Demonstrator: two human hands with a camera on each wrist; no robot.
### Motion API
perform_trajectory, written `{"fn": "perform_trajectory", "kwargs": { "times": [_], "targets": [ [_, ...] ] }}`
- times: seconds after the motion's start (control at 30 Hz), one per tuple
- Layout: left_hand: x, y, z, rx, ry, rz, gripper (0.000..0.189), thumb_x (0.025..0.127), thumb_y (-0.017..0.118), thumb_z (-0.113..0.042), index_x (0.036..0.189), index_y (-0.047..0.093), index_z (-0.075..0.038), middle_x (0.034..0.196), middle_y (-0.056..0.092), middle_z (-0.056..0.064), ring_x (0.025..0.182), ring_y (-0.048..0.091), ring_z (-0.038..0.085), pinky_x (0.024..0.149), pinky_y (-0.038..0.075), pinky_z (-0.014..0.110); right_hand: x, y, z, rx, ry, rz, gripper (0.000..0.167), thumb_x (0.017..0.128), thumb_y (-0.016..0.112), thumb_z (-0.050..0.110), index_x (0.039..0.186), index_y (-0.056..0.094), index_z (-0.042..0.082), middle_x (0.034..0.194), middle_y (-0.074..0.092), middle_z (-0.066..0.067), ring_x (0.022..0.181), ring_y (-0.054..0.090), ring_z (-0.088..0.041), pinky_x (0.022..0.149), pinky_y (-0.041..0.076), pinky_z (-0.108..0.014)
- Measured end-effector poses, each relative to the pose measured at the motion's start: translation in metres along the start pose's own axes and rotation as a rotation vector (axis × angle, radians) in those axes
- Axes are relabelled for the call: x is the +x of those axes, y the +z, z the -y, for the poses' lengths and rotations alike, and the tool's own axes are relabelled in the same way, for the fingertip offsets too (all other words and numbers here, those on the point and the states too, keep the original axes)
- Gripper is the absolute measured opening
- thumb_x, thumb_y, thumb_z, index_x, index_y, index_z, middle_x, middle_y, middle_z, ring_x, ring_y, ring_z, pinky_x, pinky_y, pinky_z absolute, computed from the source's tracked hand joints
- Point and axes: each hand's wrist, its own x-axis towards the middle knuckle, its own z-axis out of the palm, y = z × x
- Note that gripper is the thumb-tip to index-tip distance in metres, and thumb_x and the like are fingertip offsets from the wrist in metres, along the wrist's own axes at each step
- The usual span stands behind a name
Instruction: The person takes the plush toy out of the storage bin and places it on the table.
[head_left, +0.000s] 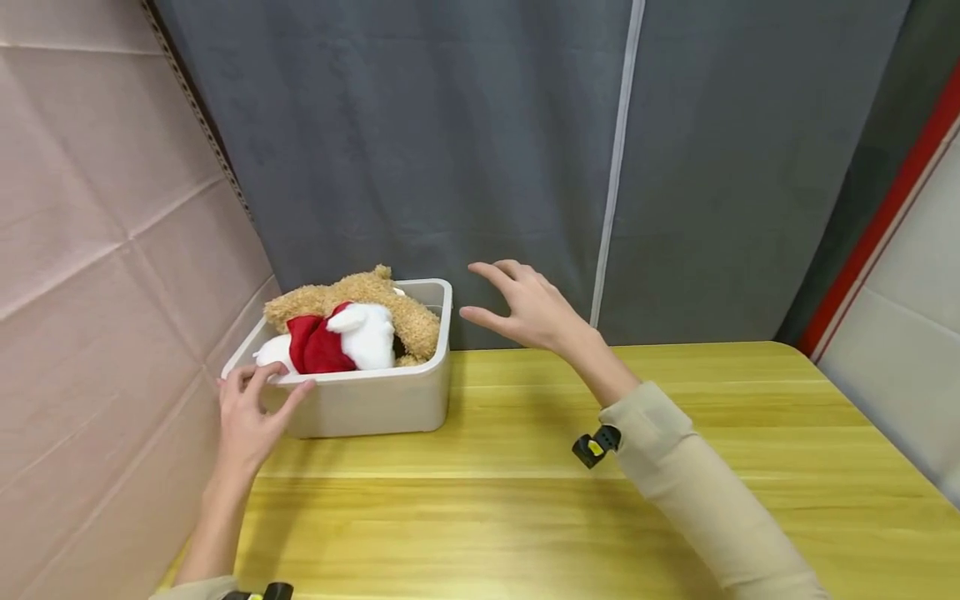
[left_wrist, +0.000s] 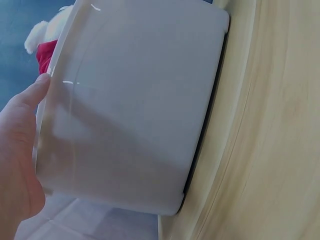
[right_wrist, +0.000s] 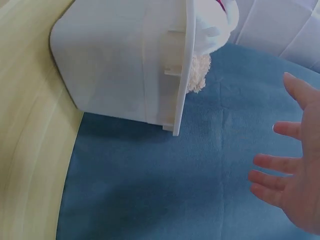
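Pale plastic bin (head_left: 367,400) at the far left of the yellow worktop (head_left: 600,517), against the pink wall, holding a tan plush bear (head_left: 375,302) and a red-and-white soft toy (head_left: 337,340). Left hand (head_left: 251,417) touching the near-left rim, fingers curled loosely over the edge. Right hand (head_left: 525,308) spread wide, empty, just beside the right rim. Probably light, rigid, smooth-sided; best gripped under both rims.

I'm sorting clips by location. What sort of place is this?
Probably a makeshift recording booth: a yellow wooden table closed in by a grey fabric curtain and a pink padded panel.
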Motion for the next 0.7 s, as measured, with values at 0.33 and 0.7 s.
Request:
{"fn": "perform_trajectory", "kwargs": {
  "times": [0.33,0.7],
  "targets": [
    [-0.008,0.008,-0.007,-0.031,0.001,-0.073,0.037,0.073,0.087,-0.01,0.103,0.067,-0.003,0.106,0.052,0.019,0.112,0.047,0.035,0.119,0.001,0.067,0.047,0.01,0.014,0.013,-0.085,0.054,0.07,0.096,0.056,0.061,0.154,0.041,0.025,0.15,0.044,-0.011,0.135,0.045,-0.03,0.108,0.042,-0.053],
    [-0.025,0.014,-0.028,-0.086,0.072,-0.122,0.037,0.071,0.088,-0.012,0.1,0.068,-0.002,0.104,0.054,0.018,0.112,0.046,0.026,0.12,0.003,0.065,0.091,0.012,0.046,0.051,-0.159,0.164,0.063,0.096,0.057,0.057,0.15,0.047,0.027,0.151,0.045,-0.007,0.136,0.045,-0.025,0.107,0.045,-0.049]
  ]
}}
